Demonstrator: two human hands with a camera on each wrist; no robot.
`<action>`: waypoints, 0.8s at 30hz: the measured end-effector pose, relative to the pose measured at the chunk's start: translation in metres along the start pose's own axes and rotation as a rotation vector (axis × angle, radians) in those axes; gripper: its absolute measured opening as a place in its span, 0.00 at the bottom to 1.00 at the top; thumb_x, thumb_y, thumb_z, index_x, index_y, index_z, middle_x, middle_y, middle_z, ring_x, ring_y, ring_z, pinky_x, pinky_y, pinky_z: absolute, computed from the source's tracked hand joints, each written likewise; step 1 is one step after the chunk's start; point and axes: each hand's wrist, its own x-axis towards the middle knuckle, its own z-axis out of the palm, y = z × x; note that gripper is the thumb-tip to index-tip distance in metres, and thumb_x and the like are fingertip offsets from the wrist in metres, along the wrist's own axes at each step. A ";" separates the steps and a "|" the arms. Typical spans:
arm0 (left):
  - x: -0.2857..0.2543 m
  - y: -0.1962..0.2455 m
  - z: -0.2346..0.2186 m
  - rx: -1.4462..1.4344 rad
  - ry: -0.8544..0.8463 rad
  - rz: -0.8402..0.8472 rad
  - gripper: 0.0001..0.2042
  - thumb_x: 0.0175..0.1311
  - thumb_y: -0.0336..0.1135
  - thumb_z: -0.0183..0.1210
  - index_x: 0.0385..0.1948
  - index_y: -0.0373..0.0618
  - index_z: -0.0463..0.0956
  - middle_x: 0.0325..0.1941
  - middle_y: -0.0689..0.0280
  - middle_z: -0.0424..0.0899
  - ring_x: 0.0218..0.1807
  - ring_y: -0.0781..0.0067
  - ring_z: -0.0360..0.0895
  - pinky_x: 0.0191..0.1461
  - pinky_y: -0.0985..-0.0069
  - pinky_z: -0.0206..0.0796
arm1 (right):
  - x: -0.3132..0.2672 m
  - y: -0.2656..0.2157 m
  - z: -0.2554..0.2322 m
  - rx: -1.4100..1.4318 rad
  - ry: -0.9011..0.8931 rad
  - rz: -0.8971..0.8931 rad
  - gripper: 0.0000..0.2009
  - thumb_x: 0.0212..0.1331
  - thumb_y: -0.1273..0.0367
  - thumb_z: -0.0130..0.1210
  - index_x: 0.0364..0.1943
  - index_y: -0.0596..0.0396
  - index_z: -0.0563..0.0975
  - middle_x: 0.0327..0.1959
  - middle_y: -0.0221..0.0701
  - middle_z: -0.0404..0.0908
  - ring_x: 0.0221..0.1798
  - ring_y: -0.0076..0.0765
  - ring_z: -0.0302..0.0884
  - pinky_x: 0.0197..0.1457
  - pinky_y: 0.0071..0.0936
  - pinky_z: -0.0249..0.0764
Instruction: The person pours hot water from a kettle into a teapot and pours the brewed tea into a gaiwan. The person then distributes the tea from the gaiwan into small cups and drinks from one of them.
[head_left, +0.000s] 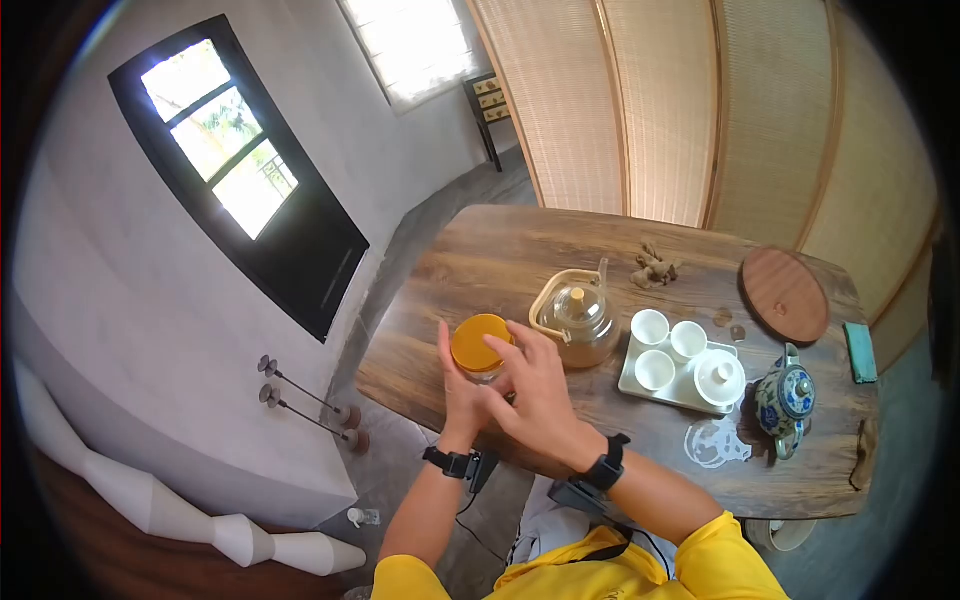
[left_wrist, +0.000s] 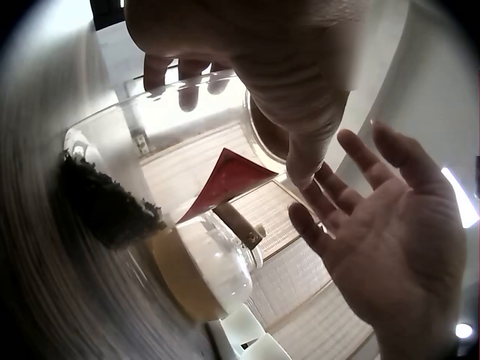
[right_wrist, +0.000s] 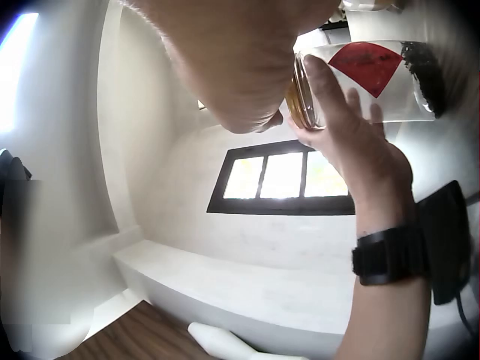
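Note:
A clear jar with a red label and a gold lid stands near the table's left front edge. Dark tea leaves lie at its bottom. My left hand holds the jar by its side, fingers round the far wall and thumb by the lid end. The right hand is at the lid's right edge, its fingers spread and loosely bent. In the left wrist view its palm faces the jar, fingertips near the left thumb.
A glass teapot stands just right of the jar. Beyond it are a white tray with cups and a lidded bowl, a blue-patterned teapot, a round wooden tray, a piece of driftwood and a green cloth.

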 end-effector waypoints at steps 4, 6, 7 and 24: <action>-0.003 -0.007 0.004 -0.043 -0.053 0.007 0.54 0.53 0.34 0.78 0.78 0.46 0.44 0.74 0.52 0.65 0.72 0.56 0.69 0.75 0.60 0.63 | 0.019 0.001 0.014 -0.218 -0.004 -0.025 0.33 0.53 0.59 0.70 0.65 0.49 0.75 0.70 0.54 0.66 0.70 0.63 0.66 0.71 0.52 0.65; -0.003 0.004 0.004 0.241 -0.025 0.179 0.51 0.54 0.37 0.77 0.76 0.40 0.48 0.69 0.49 0.72 0.66 0.55 0.76 0.69 0.61 0.70 | 0.021 0.005 0.014 -0.214 -0.039 -0.023 0.32 0.52 0.58 0.71 0.64 0.50 0.76 0.68 0.54 0.68 0.68 0.63 0.68 0.69 0.51 0.68; -0.004 0.008 0.003 0.244 -0.020 0.184 0.51 0.54 0.37 0.77 0.76 0.40 0.48 0.69 0.49 0.72 0.66 0.55 0.76 0.69 0.61 0.70 | 0.022 0.007 0.013 -0.207 -0.077 -0.019 0.32 0.51 0.57 0.71 0.62 0.50 0.77 0.66 0.54 0.71 0.65 0.63 0.71 0.67 0.49 0.70; -0.008 0.044 0.005 0.301 -0.175 0.230 0.53 0.45 0.45 0.81 0.73 0.40 0.56 0.65 0.47 0.76 0.62 0.45 0.80 0.63 0.58 0.75 | 0.006 0.018 -0.017 0.036 -0.017 0.000 0.30 0.47 0.56 0.75 0.55 0.56 0.82 0.55 0.47 0.77 0.57 0.54 0.76 0.61 0.43 0.75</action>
